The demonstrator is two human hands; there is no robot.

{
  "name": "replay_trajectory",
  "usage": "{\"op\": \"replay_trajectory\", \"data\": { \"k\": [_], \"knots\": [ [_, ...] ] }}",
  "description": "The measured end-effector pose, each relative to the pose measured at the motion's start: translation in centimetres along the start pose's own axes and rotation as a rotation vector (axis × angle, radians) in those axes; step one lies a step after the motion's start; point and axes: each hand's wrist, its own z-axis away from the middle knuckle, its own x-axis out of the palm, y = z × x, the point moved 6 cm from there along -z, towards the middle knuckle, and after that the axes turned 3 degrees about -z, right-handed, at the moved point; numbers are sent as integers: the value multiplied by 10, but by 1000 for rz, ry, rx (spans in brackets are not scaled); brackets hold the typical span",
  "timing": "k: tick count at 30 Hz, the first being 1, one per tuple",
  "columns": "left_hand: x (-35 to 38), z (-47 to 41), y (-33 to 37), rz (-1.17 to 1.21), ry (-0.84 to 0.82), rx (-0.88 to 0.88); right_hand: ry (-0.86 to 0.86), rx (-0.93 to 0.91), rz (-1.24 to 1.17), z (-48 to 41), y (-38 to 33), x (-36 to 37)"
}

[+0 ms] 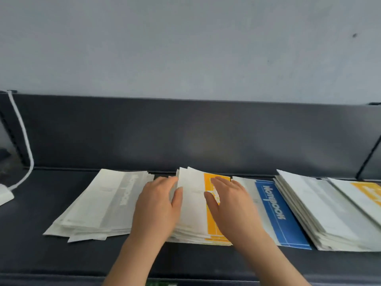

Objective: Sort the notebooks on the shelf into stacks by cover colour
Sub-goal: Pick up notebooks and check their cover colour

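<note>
On the dark shelf (31,234) straight ahead of you lies the middle stack (195,237), and both hands are on it. Its top notebook (192,203) has a white cover with a yellow band down the right edge, and its long axis runs away from you towards the back panel, leaning slightly left. Your left hand (158,205) has the grip: the thumb lies on the white part and the fingers curl round the left edge, where the far corner looks lifted off the sheets below. How many notebooks are in that pinch I cannot tell. Your right hand (231,205) rests flat on the yellow band with straight fingers, released and grasping nothing. The notebook therefore sits between your hands, its free long edge under the left one, so I judge the left hand better placed to peel it up while the right steadies the rest. To the left lies the grey stack (99,205), somewhat fanned. Just right of your right hand is the blue notebook (276,213), then the right stack (321,213), with another yellow cover (369,193) at the frame edge. These covers look thin and slippery, so a careless lift may drag neighbours along.
</note>
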Motion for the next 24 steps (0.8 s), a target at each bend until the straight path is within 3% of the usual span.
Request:
{"op": "replay_trajectory", "data": {
  "k": [14, 24],
  "knots": [
    [130, 50, 242, 134, -126, 112, 43, 187, 84, 89, 240, -132],
    [217, 67, 366, 253, -258, 188, 59, 367, 145, 132, 381, -195]
  ]
}}
